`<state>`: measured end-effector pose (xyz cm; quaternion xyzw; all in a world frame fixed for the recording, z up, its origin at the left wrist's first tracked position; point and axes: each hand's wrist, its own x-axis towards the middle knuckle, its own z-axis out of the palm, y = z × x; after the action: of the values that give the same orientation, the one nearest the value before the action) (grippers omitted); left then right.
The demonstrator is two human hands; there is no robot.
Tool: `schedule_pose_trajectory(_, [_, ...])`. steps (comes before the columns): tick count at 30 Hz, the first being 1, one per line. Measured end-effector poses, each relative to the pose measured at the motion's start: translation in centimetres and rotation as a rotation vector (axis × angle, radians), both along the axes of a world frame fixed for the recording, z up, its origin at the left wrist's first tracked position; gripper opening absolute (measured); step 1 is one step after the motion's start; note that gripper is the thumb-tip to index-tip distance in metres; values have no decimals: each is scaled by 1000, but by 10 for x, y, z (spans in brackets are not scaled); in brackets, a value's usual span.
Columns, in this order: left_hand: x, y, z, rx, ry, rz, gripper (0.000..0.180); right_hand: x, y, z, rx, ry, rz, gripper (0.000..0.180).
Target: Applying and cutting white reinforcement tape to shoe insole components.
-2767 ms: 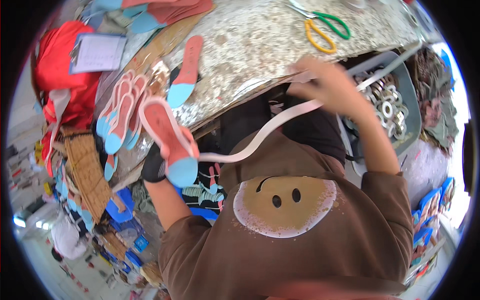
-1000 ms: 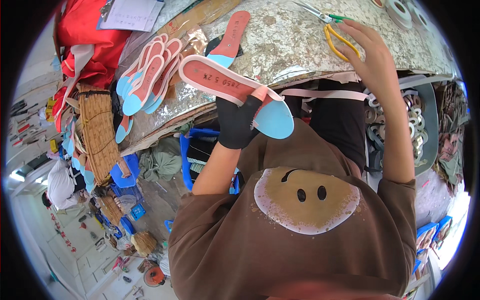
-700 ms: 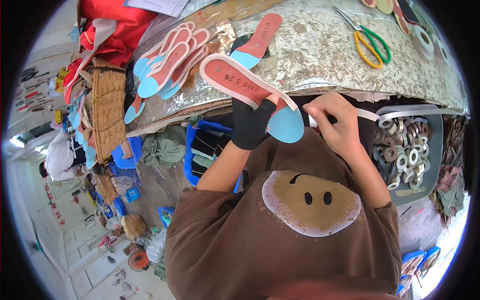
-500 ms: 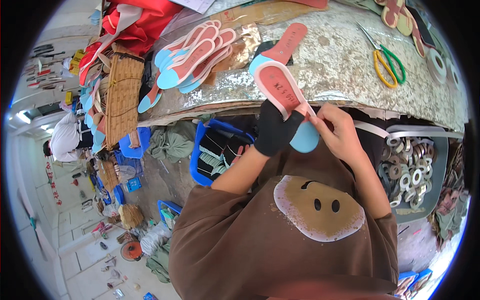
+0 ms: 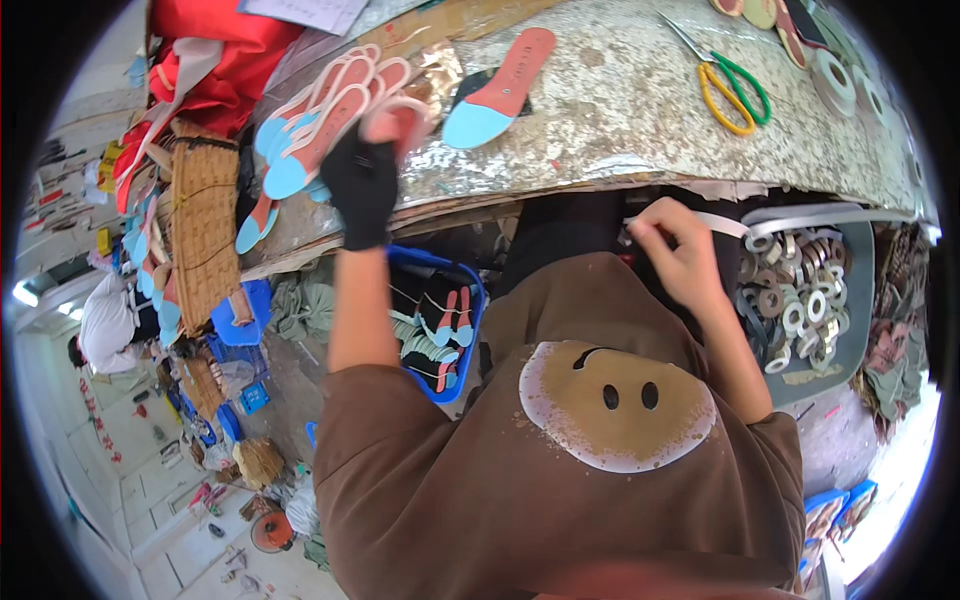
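Observation:
My left hand point(image 5: 362, 190), in a black fingerless-looking glove, is closed on a red insole with a pale pink edge point(image 5: 402, 122); motion blurs it. It is over the right side of a pile of edged red-and-blue insoles point(image 5: 335, 120) on the worn workbench point(image 5: 620, 120). Whether the held insole touches the pile, I cannot tell. My bare right hand point(image 5: 682, 255) pinches the end of a white tape strip point(image 5: 722, 224) just off the bench's near edge. To the right of the pile, a single unedged red-and-blue insole point(image 5: 515, 75) lies on a dark patch.
Scissors with yellow and green handles point(image 5: 740, 95) lie on the bench, near tape rolls point(image 5: 832, 82). At right stands a grey bin point(image 5: 858, 320) of small rolls. A blue crate point(image 5: 432, 385) holds insoles below the bench; a woven bamboo piece point(image 5: 205, 215) stands left.
My left hand has carried the edged insole left, away from my right hand, to the pile. My right hand has stayed near the bench edge, now with the tape strip end, apart from the insole.

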<state>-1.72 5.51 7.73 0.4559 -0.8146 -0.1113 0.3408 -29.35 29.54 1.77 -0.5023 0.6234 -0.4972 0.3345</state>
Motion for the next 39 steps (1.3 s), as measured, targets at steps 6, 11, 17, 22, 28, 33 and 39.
schedule_pose_trajectory(6, [3,-79,39,-445,-486,-120,47,-36,19,-10,148,218,-80,11])
schedule_pose_trajectory(11, [-67,-26,-17,-111,-428,-177,53,-41,12,-38,11,730,245,18])
schedule_pose_trajectory(17, [-59,-22,-72,31,-231,-119,51,-70,24,-29,79,666,51,20])
schedule_pose_trajectory(22, [-73,11,-25,265,83,-339,17,-114,71,-29,150,515,-404,8])
schedule_pose_trajectory(28, [-112,-5,-28,-340,-148,-304,51,-123,101,-66,333,670,-240,45])
schedule_pose_trajectory(33, [-144,67,-12,-341,-98,-481,43,-130,107,-105,306,537,-340,41])
schedule_pose_trajectory(39, [-185,146,-52,536,-49,-1076,39,-147,109,-129,253,472,-392,32])
